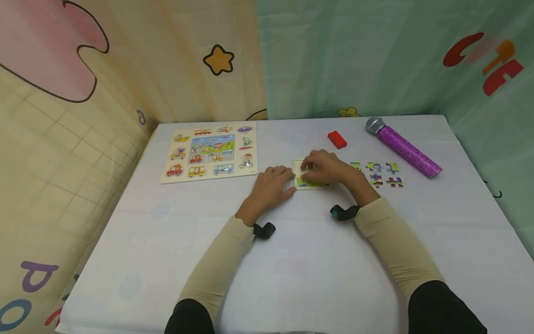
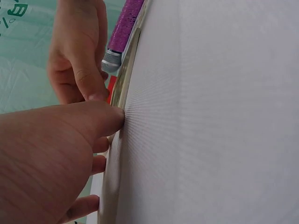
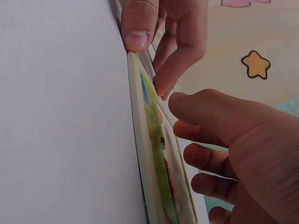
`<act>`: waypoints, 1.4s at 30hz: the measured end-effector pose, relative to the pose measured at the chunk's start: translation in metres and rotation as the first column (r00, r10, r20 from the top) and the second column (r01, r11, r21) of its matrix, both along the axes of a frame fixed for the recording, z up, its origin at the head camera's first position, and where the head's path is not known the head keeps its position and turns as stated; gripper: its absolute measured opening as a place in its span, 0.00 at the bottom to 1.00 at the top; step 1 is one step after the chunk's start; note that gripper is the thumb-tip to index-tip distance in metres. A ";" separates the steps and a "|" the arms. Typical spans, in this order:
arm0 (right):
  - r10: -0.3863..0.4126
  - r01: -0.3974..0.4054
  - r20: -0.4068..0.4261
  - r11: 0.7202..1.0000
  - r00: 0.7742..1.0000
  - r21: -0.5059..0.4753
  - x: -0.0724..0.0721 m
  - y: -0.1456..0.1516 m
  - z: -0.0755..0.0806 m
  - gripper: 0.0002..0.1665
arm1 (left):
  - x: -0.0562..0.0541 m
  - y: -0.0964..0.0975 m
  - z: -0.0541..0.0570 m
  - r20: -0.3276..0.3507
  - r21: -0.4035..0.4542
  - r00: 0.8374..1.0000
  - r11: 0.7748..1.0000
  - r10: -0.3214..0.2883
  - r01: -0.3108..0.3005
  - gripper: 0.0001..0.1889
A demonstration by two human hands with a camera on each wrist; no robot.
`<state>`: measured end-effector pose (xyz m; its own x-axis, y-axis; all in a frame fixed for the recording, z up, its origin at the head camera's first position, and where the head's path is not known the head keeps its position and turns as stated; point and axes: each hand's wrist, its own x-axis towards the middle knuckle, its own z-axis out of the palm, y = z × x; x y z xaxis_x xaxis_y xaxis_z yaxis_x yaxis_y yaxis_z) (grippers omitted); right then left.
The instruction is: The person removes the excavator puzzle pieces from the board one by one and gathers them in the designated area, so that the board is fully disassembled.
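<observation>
Flat, cream puzzle board [image 1: 308,187] sits toward the white tabletop's [image 1: 310,264] far edge; left hand [image 1: 271,185] touches it, right hand [image 1: 327,168] is over it; fingers apart.

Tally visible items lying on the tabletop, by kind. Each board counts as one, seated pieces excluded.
Large vehicle board: 1
Small puzzle board: 1
Loose puzzle pieces: 5
Red block: 1
Purple microphone: 1
Total: 9

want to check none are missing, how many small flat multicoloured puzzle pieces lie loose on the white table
5 visible: far-left piece, far-middle piece, far-right piece, near-left piece and near-right piece, all beside the person's bare right forearm, which may hide more.
</observation>
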<state>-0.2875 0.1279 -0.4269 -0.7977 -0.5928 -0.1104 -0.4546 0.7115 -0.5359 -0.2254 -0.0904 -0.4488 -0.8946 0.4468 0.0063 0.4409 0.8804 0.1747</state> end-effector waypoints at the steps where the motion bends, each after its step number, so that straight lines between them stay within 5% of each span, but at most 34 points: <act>1: 0.008 -0.008 0.008 1.000 1.000 0.002 0.001 -0.002 -0.001 0.16 | 0.000 0.000 0.000 0.001 0.001 1.000 1.000 -0.001 0.001 0.25; 11: 0.039 -0.029 0.077 0.992 0.996 -0.123 0.004 0.000 -0.010 0.11 | 0.000 0.000 0.001 -0.002 0.009 1.000 1.000 -0.002 0.002 0.24; 42: 0.134 -0.072 0.199 0.954 0.971 -0.290 -0.003 0.012 -0.011 0.10 | 0.000 0.000 0.002 0.009 0.011 1.000 1.000 0.000 -0.001 0.24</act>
<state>-0.2901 0.1394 -0.4382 -0.7063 -0.7022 -0.0897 -0.3703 0.4744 -0.7986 -0.2253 -0.0907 -0.4469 -0.8949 0.4463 0.0029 0.4388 0.8787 0.1880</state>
